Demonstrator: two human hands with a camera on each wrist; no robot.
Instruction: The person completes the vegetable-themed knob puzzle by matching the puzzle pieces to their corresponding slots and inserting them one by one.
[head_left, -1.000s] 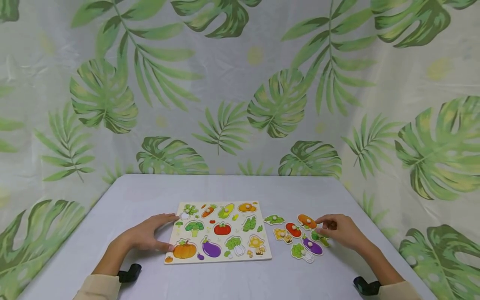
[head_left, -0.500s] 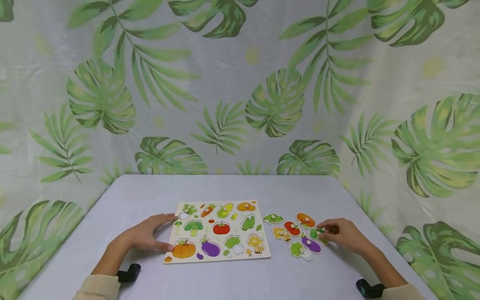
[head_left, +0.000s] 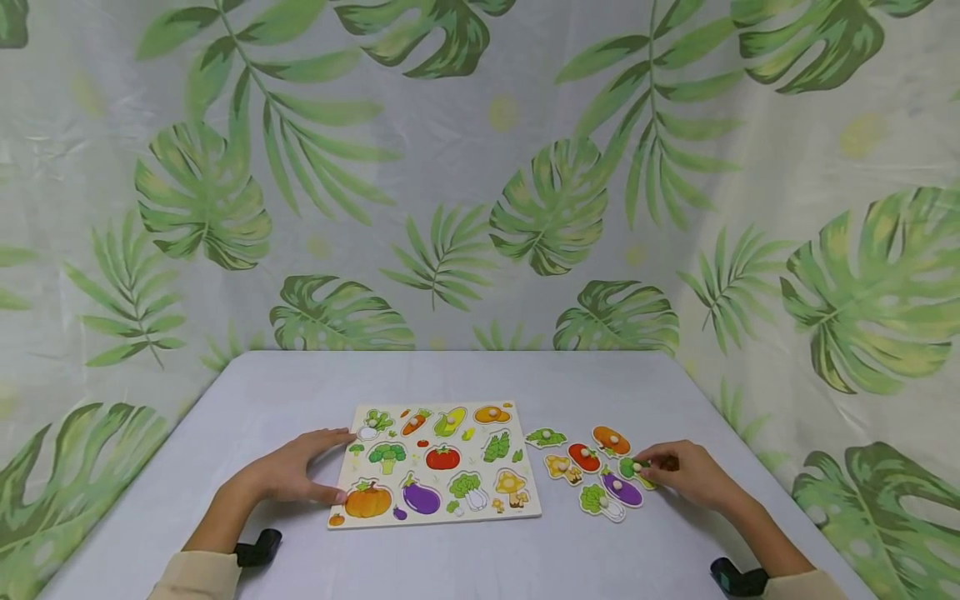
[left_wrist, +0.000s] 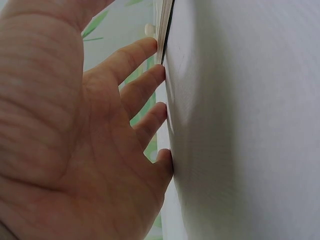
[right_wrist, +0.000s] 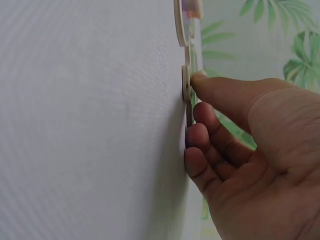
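A knob puzzle board (head_left: 438, 517) with vegetable pictures lies left of centre on the table. My left hand (head_left: 292, 467) rests along its left side, thumb and fingers spread, fingertips at the edge; in the left wrist view the left hand (left_wrist: 100, 135) touches the board's side (left_wrist: 163, 30). To the right, my right hand (head_left: 686, 473) is at the broccoli puzzle piece (head_left: 628, 467), thumb and fingertips pinching it near its stem. In the right wrist view the right hand (right_wrist: 260, 150) has its thumb against a wooden piece (right_wrist: 185, 82), other fingers curled; the index finger is mostly hidden.
Loose around the broccoli are pieces of eggplant (head_left: 627, 493), cabbage (head_left: 592, 498), tomato (head_left: 579, 455), pumpkin (head_left: 606, 438), mushroom (head_left: 557, 467) and peas (head_left: 540, 438). The peas piece sits by the board's right edge. A leaf-patterned curtain (head_left: 465, 167) surrounds the table (head_left: 420, 575).
The right hand has come slightly nearer the front, from beside the pumpkin piece to the broccoli piece, which has shifted slightly. The left hand has stayed at the board.
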